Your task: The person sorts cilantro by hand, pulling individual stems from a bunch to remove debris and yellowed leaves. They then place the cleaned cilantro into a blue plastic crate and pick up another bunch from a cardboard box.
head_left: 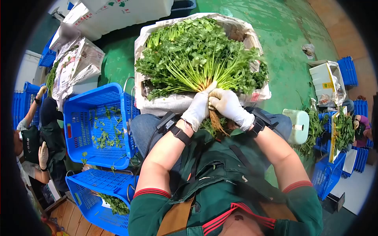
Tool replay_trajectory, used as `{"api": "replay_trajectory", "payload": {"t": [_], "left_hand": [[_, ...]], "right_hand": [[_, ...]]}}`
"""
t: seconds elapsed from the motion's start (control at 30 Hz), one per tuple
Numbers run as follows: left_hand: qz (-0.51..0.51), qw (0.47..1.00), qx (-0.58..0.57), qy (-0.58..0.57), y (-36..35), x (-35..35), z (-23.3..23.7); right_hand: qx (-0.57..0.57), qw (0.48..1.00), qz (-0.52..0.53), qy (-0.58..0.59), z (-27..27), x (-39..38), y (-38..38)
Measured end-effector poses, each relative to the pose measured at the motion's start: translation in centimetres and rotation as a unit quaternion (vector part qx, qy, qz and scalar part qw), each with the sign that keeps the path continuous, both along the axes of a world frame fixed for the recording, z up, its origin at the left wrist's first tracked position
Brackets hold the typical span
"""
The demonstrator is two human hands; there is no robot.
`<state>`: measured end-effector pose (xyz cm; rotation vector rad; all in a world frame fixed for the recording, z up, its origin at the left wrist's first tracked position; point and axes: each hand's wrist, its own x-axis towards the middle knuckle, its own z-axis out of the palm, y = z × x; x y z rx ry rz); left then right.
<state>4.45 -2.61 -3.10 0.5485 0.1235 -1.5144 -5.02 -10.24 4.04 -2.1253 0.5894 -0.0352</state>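
Both hands wear white gloves and meet at the base of a fanned-out bunch of leafy greens (208,74). My left hand (199,106) is wrapped round the stems from the left. My right hand (230,104) closes on the same bunch from the right, its fingers touching my left hand. Brown roots (216,122) hang below the hands, over the dark apron. The leaves spread forward over a white box lined with newspaper (165,104), where more greens (173,33) lie.
Left of my legs are a blue crate (96,155) with loose leaves and a second blue crate (98,179) holding greens. A pale green stool (295,126) stands at my right knee. Co-workers are at the far left (43,155) and far right (362,129).
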Motion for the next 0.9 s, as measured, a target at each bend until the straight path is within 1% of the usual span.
{"api": "replay_trajectory", "payload": {"t": [0.03,0.07,0.1,0.13,0.17,0.2,0.23,0.27,0.3,0.33,0.37,0.43,0.47,0.5,0.53,0.57,0.63,0.67,0.7,0.77,0.8,0.83,0.87,0.9], "left_hand": [[0.039,0.997,0.066,-0.023,-0.1,-0.4,1.2],[0.050,0.994,0.082,-0.042,-0.2,-0.5,1.4],[0.049,0.994,0.083,-0.042,-0.2,-0.7,2.8],[0.069,0.993,0.086,-0.050,-0.2,-0.8,4.4],[0.091,0.990,0.090,-0.056,-0.1,-0.8,5.3],[0.072,0.992,0.068,-0.076,-0.2,-0.5,3.1],[0.078,0.992,0.069,-0.074,0.0,-0.1,3.0],[0.031,0.996,0.071,-0.047,0.4,0.3,3.0],[-0.019,0.997,0.072,-0.022,0.7,0.5,2.9],[-0.026,0.999,0.044,-0.017,0.8,0.6,2.7],[-0.029,0.999,0.042,-0.015,0.7,0.3,3.3],[0.030,0.992,0.095,-0.076,0.3,-0.2,4.7],[0.070,0.989,0.108,-0.066,-0.5,-0.9,4.2],[0.017,0.994,0.051,-0.095,0.7,0.1,3.0],[0.033,0.992,0.082,-0.091,0.4,-0.1,2.0],[0.046,0.989,0.112,-0.086,0.0,-0.3,2.0],[0.034,0.989,0.117,-0.086,0.1,-0.2,2.6],[0.033,0.988,0.121,-0.086,0.1,-0.1,2.9],[0.034,0.988,0.126,-0.082,0.2,-0.1,3.0],[0.047,0.991,0.103,-0.067,0.3,-0.1,2.4],[0.049,0.989,0.113,-0.078,0.2,-0.1,2.4],[0.049,0.987,0.122,-0.091,0.2,-0.2,2.4],[0.060,0.987,0.120,-0.084,0.1,-0.3,3.3],[0.062,0.987,0.119,-0.084,0.2,-0.2,3.3]], "right_hand": [[0.051,0.998,0.009,-0.023,-0.2,-0.3,-0.1],[0.052,0.998,0.006,-0.023,0.1,-0.7,-0.1],[0.021,0.999,0.010,-0.049,0.6,-1.1,-0.1],[-0.010,0.997,0.017,-0.077,1.4,-1.3,-0.2],[-0.010,0.997,0.019,-0.077,2.8,-2.0,0.0],[0.018,0.998,-0.003,-0.067,4.5,-3.1,0.3],[0.046,0.997,-0.024,-0.055,5.4,-3.9,0.2],[0.047,0.997,-0.018,-0.052,5.4,-4.5,0.0],[-0.055,0.991,0.123,-0.001,5.2,-5.2,-0.2],[-0.156,0.952,0.257,0.050,5.0,-5.8,-0.7],[-0.169,0.933,0.310,0.066,4.7,-5.8,-0.8],[-0.089,0.978,0.185,0.020,4.6,-4.3,-1.7],[-0.003,0.998,0.057,0.027,4.9,-2.8,-1.7],[0.030,0.999,-0.021,-0.010,5.0,-1.0,-1.8],[-0.035,0.996,-0.059,-0.052,4.4,0.7,-1.8],[-0.100,0.986,-0.100,-0.093,3.6,2.2,-1.9],[-0.171,0.962,-0.109,-0.183,2.0,4.3,-2.2],[-0.131,0.978,-0.132,-0.096,3.4,4.8,-2.0],[-0.191,0.961,-0.127,-0.152,2.2,5.2,-2.3],[-0.214,0.971,-0.098,-0.046,2.1,5.6,-2.5],[-0.216,0.971,-0.093,-0.043,1.4,5.4,-2.6],[-0.223,0.969,-0.083,-0.072,0.1,5.1,-2.7],[-0.230,0.965,-0.073,-0.102,-0.1,4.9,-2.7],[-0.231,0.965,-0.070,-0.103,-0.2,4.7,-2.8]]}}
